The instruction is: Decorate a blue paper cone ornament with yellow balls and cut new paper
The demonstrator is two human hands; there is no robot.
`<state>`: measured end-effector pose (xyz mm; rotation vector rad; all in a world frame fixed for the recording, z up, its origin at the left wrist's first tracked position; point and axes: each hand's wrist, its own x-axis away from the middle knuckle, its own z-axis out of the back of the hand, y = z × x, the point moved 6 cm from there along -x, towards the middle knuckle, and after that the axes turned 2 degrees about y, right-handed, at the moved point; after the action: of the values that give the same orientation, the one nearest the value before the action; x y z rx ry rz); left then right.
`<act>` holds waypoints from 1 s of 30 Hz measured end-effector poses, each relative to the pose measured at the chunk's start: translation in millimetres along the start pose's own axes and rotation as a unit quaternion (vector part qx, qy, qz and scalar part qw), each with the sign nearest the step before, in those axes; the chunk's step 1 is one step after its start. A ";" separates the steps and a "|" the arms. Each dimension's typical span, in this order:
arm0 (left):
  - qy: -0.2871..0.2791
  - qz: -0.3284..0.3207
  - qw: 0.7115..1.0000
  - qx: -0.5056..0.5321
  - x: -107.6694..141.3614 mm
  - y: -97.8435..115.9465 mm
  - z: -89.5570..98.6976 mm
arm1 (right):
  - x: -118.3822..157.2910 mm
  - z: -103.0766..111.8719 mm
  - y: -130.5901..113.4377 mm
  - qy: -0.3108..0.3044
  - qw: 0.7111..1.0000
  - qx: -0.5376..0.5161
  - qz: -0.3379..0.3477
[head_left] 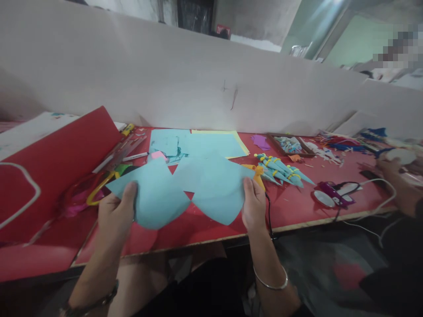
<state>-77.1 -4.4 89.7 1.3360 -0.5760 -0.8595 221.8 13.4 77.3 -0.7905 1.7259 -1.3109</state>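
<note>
Between my two hands a light-blue paper cutout [158, 193] is held up above the red table, with two broad rounded lobes and a notch between them. I cannot tell whether it is one piece or two overlapping. My left hand [119, 204] pinches its left end, thumb on top. At the right edge, my right hand [254, 202] grips it between thumb and fingers. Just behind my right hand lies an orange tool [258, 176] with a black cord, partly hidden. Close by are several blue paper cones [280, 169] with yellow trim.
Blue sheets [211, 144] lie at the back by a white partition [185, 83]. Yellow-handled scissors [99, 189] and pens are on the left beside a red board [59, 171]. A tray of scraps [291, 145] and a purple device [335, 193] sit right. Another person's hand [393, 176] works far right.
</note>
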 end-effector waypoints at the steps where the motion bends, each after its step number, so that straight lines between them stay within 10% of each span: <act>1: 0.000 -0.013 1.000 -0.005 0.3 2.4 -0.4 | -1.1 0.8 0.4 0.000 1.000 -0.011 -0.001; 10: -0.048 0.044 0.998 0.018 -6.6 -37.1 -16.9 | 24.4 -39.3 31.7 -0.298 0.947 0.110 -0.042; 16: -0.210 -0.014 0.971 -0.111 4.9 -50.3 -37.4 | 23.8 -38.8 55.0 -0.243 0.958 0.147 -0.036; 30: -0.065 -0.006 0.992 -0.105 3.6 -43.3 -8.6 | 9.5 -6.7 37.3 -0.061 0.990 0.121 -0.029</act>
<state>-77.0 -2.7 45.4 1.0992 -0.5633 -0.9936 211.1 18.2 40.0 -0.7670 1.4258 -1.4473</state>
